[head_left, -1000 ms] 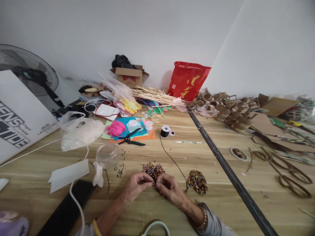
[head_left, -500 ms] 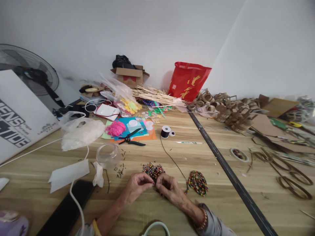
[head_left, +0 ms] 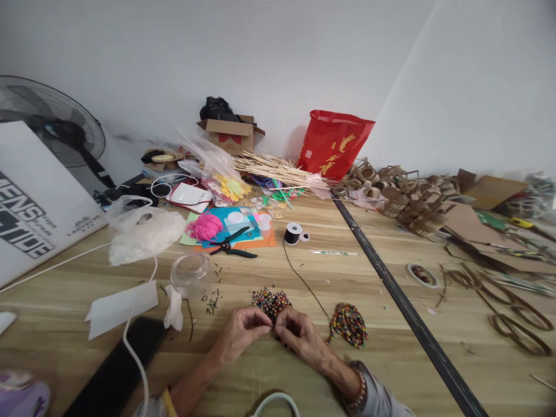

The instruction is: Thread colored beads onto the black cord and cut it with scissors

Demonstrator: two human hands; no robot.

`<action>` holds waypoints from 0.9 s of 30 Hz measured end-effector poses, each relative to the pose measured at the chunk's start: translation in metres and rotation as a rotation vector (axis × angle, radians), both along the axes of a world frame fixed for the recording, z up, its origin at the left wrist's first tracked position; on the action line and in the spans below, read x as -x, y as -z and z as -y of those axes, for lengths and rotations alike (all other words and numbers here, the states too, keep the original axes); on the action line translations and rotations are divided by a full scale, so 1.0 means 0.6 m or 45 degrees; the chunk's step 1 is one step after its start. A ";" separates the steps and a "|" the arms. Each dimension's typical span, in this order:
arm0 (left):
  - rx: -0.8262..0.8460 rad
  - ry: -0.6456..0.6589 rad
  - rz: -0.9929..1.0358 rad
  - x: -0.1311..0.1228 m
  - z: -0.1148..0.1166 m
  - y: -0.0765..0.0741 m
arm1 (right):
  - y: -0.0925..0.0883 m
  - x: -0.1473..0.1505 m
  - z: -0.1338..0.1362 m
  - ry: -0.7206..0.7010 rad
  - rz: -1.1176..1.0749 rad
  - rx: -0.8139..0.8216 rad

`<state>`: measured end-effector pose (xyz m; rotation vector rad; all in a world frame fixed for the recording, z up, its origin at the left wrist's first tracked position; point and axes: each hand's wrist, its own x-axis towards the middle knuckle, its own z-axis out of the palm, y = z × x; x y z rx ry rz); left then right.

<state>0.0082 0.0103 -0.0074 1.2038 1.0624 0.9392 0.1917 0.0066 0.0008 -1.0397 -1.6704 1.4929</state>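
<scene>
My left hand (head_left: pixel 241 332) and my right hand (head_left: pixel 297 335) meet fingertip to fingertip low in the middle of the wooden table (head_left: pixel 269 370). Both are pinched shut on something too small to make out, just in front of a heap of loose coloured beads (head_left: pixel 270 300). A thin black cord (head_left: pixel 304 281) runs from a black spool (head_left: pixel 292 233) toward my right hand. Right of that hand lies a coil of strung coloured beads (head_left: pixel 348 324).
A clear plastic jar (head_left: pixel 190 275), black pliers (head_left: pixel 230 248), pink yarn (head_left: pixel 204 227) and a white plastic bag (head_left: pixel 141 231) lie to the left. A red bag (head_left: pixel 332 143), a cardboard box (head_left: pixel 230 134) and sticks line the wall. Cardboard cut-outs (head_left: pixel 478 243) crowd the right side.
</scene>
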 end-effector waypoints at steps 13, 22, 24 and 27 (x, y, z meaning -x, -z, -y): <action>-0.027 -0.012 -0.099 -0.002 0.006 -0.018 | -0.002 0.000 0.000 -0.010 0.011 -0.006; -0.051 -0.027 -0.092 0.000 0.004 -0.010 | 0.000 0.000 0.000 0.002 0.014 0.012; -0.061 -0.027 -0.094 0.000 0.004 -0.011 | 0.000 0.000 0.000 0.008 0.017 0.006; -0.077 -0.010 -0.108 0.000 0.004 -0.011 | 0.001 0.000 -0.001 0.009 0.026 -0.004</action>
